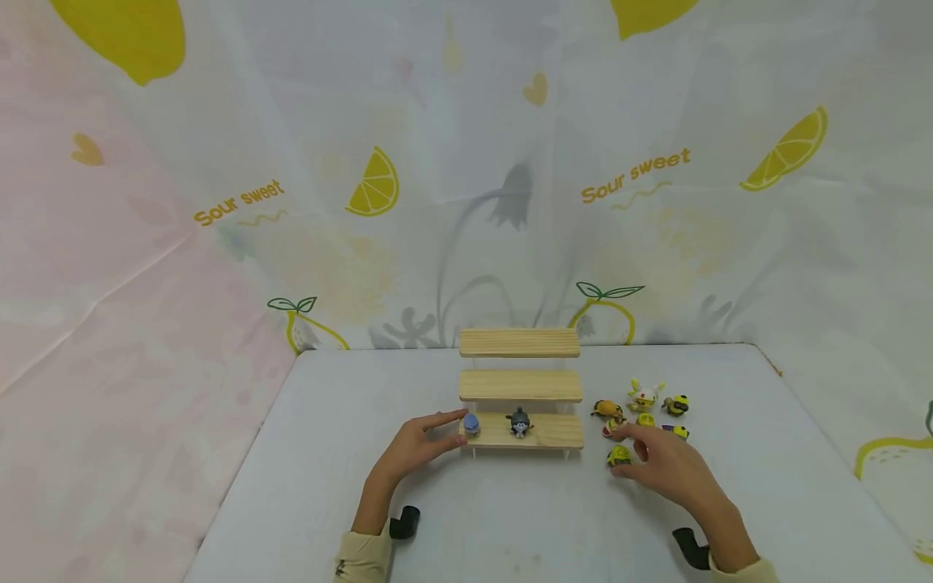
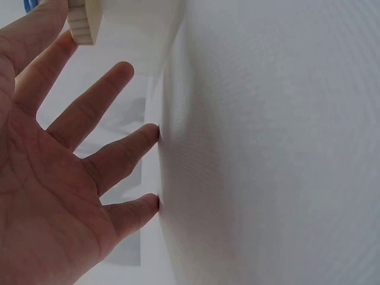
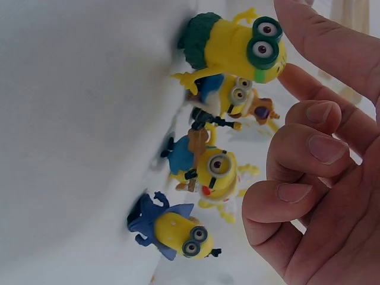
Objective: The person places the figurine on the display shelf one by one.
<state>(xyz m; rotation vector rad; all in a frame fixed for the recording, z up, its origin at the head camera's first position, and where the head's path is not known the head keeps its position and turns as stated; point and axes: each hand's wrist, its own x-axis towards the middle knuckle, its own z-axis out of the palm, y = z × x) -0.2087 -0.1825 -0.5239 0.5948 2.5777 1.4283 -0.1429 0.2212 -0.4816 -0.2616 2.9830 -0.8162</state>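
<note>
In the head view, my left hand (image 1: 414, 448) is at the left end of the lowest wooden shelf (image 1: 557, 433), thumb and forefinger spread beside a small blue figurine (image 1: 471, 424). The left wrist view shows its fingers extended and apart, one near the wooden shelf end (image 2: 86, 21). A dark grey figurine (image 1: 519, 423) stands mid-shelf. At the right, my right hand (image 1: 666, 468) reaches to a yellow minion figurine with green goggles (image 3: 240, 44). Its thumb and forefinger are parted around the head, and the other fingers are curled. The minion stands on the table.
Two higher wooden shelves (image 1: 519, 386) rise behind the lowest one. Several more minion figurines stand to the right, among them a one-eyed minion with a guitar (image 3: 217, 166), a minion in a blue cape (image 3: 178, 231) and a white-eared figurine (image 1: 645, 397). A printed cloth (image 1: 452, 267) hangs behind the white table (image 1: 510, 518).
</note>
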